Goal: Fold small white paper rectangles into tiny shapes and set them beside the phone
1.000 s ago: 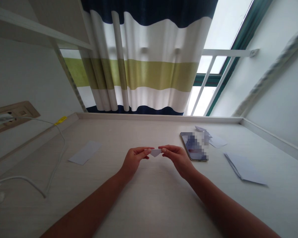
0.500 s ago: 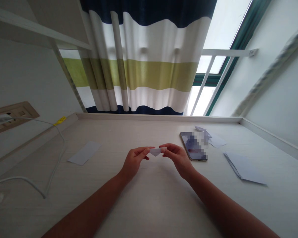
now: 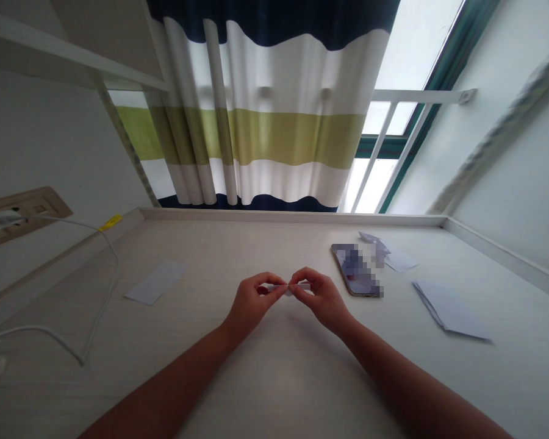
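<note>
A small folded white paper piece [image 3: 287, 288] is pinched between both of my hands just above the pale desk [image 3: 274, 366]. My left hand [image 3: 252, 303] grips its left end with thumb and fingertips. My right hand [image 3: 318, 299] grips its right end the same way. The fingertips of the two hands almost touch, so most of the paper is hidden between them.
A phone [image 3: 357, 270] lies right of my hands, with small paper scraps [image 3: 396, 257] behind it and a stack of white sheets [image 3: 448, 310] further right. A paper strip [image 3: 155, 281] lies at left. A white cable [image 3: 96, 311] runs from a wall socket [image 3: 16, 213]. A striped curtain [image 3: 265, 122] hangs behind.
My hands have come closer together and the paper between them is now folded narrower, with far less of it showing.
</note>
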Demonstrator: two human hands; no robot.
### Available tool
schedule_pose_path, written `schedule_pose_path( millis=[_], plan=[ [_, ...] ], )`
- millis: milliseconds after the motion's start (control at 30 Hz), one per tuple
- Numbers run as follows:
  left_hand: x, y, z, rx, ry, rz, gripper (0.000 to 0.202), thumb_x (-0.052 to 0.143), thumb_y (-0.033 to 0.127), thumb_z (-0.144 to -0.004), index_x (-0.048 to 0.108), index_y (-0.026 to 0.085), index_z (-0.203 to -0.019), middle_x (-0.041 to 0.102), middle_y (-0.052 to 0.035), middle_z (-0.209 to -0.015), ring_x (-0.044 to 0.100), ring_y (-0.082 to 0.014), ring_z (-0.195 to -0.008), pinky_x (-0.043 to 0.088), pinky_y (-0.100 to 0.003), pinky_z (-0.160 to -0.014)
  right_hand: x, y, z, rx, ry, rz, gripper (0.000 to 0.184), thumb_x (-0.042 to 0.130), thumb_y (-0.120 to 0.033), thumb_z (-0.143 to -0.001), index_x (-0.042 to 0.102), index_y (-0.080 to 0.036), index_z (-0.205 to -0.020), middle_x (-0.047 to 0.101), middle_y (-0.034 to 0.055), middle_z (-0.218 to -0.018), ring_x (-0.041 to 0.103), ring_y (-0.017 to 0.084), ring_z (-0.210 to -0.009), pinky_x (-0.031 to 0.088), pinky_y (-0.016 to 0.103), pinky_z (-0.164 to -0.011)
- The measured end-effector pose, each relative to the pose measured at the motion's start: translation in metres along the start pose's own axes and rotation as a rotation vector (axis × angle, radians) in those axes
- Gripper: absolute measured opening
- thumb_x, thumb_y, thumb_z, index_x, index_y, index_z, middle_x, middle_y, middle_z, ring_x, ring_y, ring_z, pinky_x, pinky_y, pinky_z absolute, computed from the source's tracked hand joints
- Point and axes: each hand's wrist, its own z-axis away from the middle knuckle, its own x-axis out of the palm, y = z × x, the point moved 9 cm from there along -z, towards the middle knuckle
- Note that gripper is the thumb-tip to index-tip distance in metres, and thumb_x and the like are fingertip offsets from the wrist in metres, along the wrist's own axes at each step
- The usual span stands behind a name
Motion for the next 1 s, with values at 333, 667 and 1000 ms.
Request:
schedule_pose_path(
  millis=[333,667,1000],
  plan=[
    [-0.004,0.008,0.000,0.067,0.023,-0.056,0.017,0.061,0.033,-0.069,0.065,0.016,-0.069,0.066,-0.0034,-0.071,0.059,-0.0153,-0.068,0.045,-0.024,-0.060,-0.002,-0.001,-0.001,-0.014,-0.003,-0.001,0.010,0.064,-0.029,-0.069,0.062,-0.019,-0.070,0.060,0.0010,-0.071,0.056,0.015,-0.070,0.044,0.029,-0.065],
    [-0.004,0.015,0.000,0.144,0.022,-0.140,0.012,0.056,0.028,-0.072,0.060,0.017,-0.070,0.061,-0.0020,-0.072,0.056,-0.0138,-0.070,0.044,-0.023,-0.059,-0.004,-0.005,-0.002,-0.050,-0.029,0.014,0.016,0.062,-0.035,-0.072,0.069,-0.021,-0.075,0.057,0.0031,-0.076,0.055,0.015,-0.072,0.043,0.029,-0.065],
    [0.001,0.012,-0.001,0.129,-0.042,-0.157,0.012,0.055,0.026,-0.072,0.063,0.017,-0.077,0.061,-0.0014,-0.070,0.056,-0.0128,-0.066,0.044,-0.022,-0.060,-0.005,-0.004,-0.003,-0.084,-0.020,0.039,0.019,0.056,-0.036,-0.077,0.068,-0.022,-0.082,0.056,0.0038,-0.081,0.054,0.016,-0.077,0.044,0.029,-0.068]
  ],
)
